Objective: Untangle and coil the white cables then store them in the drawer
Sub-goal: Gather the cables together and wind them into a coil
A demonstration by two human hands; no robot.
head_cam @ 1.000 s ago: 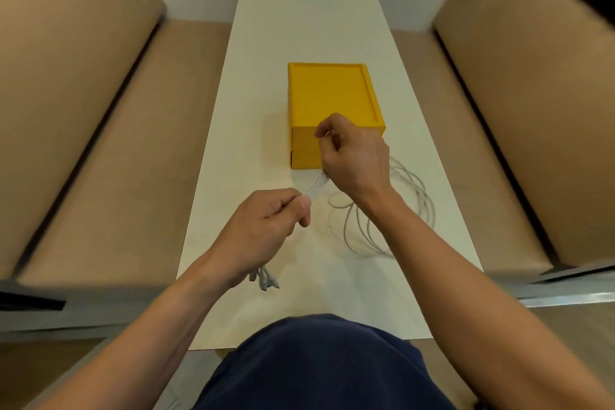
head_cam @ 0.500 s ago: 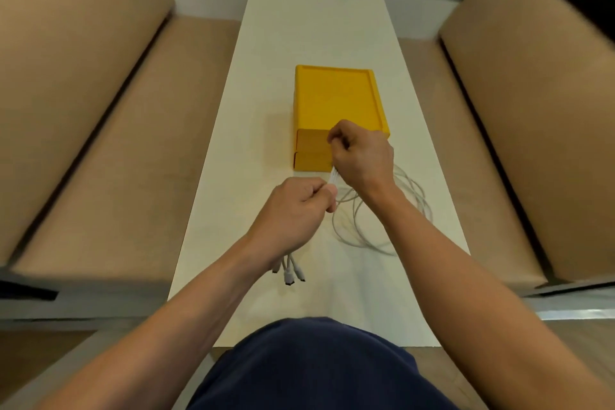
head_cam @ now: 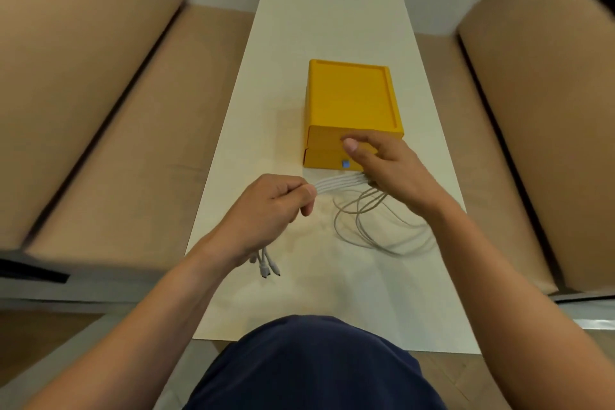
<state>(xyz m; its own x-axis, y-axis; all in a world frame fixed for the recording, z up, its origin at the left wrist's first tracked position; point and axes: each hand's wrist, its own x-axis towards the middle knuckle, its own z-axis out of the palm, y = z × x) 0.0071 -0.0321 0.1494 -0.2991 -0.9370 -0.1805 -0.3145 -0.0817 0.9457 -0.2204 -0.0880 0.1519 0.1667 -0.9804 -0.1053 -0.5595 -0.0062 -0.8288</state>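
Observation:
Several white cables [head_cam: 339, 182] stretch as a flat band between my hands above the white table [head_cam: 332, 27]. My left hand [head_cam: 273, 206] pinches the bundle in a fist, and the plug ends [head_cam: 266, 268] hang below my wrist. My right hand [head_cam: 389, 170] holds the other end of the band under its palm, thumb raised, fingers hidden. Loose cable loops [head_cam: 376, 226] lie on the table beneath my right forearm. The yellow drawer box [head_cam: 349, 100] stands just beyond my right hand, both drawers closed, with a small blue knob [head_cam: 345, 164] on the lower one.
Tan cushioned benches run along both sides of the narrow table, left [head_cam: 109, 143] and right [head_cam: 519, 143]. My dark blue lap [head_cam: 316, 366] meets the near table edge. A pale wall closes off the far end.
My hands have drawn apart, the left toward me and leftward, the right lower and rightward, spreading the cable strands taut between them. My right thumb has lifted off the bundle.

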